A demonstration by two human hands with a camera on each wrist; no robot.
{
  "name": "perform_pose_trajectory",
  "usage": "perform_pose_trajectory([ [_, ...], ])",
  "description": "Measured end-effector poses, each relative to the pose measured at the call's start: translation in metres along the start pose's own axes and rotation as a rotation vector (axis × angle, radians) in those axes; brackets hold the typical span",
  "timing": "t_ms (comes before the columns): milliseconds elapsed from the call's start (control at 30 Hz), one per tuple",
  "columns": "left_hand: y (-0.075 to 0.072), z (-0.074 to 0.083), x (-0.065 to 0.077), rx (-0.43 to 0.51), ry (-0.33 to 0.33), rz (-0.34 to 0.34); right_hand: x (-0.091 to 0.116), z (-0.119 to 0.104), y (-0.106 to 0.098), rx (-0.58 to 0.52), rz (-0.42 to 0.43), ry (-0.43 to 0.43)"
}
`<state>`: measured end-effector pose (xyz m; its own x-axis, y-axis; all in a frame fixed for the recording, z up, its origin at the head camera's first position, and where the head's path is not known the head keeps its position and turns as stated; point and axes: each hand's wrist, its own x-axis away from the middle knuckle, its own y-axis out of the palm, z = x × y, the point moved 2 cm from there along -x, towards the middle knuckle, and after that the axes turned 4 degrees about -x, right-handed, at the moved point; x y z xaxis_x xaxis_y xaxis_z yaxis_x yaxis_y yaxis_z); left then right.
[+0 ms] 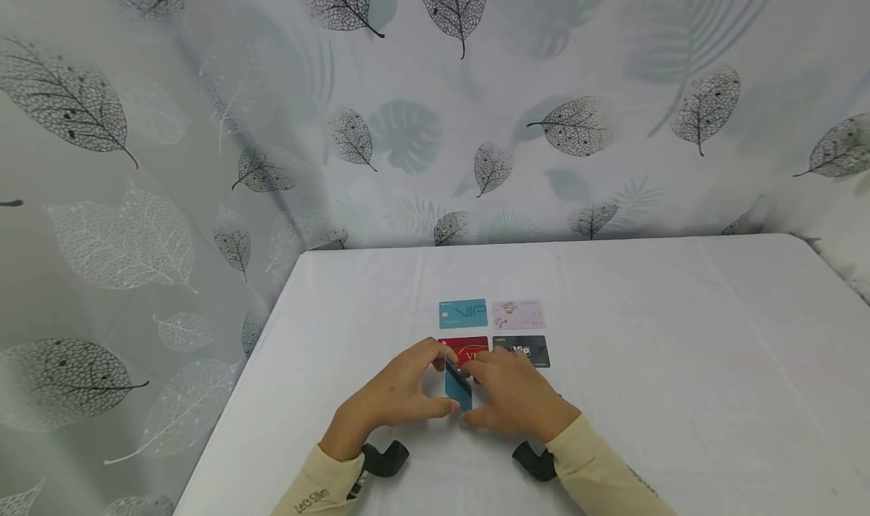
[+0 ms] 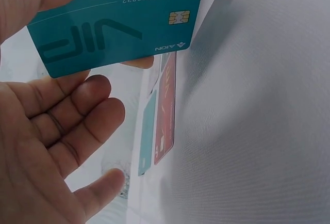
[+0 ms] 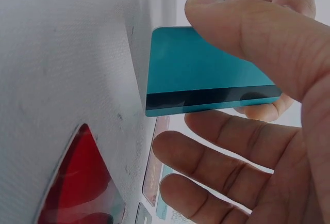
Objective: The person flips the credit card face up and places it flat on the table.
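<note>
Presently, the blue card stands upright between the left hand and the right hand, both clamped on its edges, near the red card on the bench.

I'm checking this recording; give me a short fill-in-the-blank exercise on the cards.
1. The chip on the held card shows in the ____ wrist view.
2. Its front is printed with the large word ____.
3. In the head view, the pink card lies to the ____ of the flat teal card.
Missing words: left; VIP; right.
</note>
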<state>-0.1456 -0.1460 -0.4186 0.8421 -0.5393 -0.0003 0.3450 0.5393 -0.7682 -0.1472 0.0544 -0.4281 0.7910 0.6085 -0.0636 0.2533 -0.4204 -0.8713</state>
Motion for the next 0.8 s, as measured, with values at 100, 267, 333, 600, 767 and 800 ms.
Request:
perform_pose_trajectory([
  [100,0.0005,-0.0001,-0.0002,0.009,0.009,0.006,0.0002,0.0000,-0.0001,0.004,0.001,-0.003],
  [267,0.0018,0.0002,-0.0007,0.023,0.023,0.007,0.0003,-0.0003,-0.0002,0.003,-0.001,-0.007],
  [333,0.0022,0.0007,-0.0011,0.023,0.025,0.007,0.0003,-0.0005,0.0000,0.003,0.004,-0.013],
  [600,0.0028,0.0010,-0.0008,0.026,0.036,0.010,0.0002,-0.0005,0.0000,0.002,0.012,-0.021],
  [767,0.0020,0.0021,-0.0006,0.032,0.041,0.013,0.0002,-0.0009,-0.0005,-0.006,0.013,-0.015],
  [800,0.0020,0.0021,-0.0006,0.034,0.041,0.013,0.0003,-0.0011,-0.0008,-0.006,0.014,-0.015],
])
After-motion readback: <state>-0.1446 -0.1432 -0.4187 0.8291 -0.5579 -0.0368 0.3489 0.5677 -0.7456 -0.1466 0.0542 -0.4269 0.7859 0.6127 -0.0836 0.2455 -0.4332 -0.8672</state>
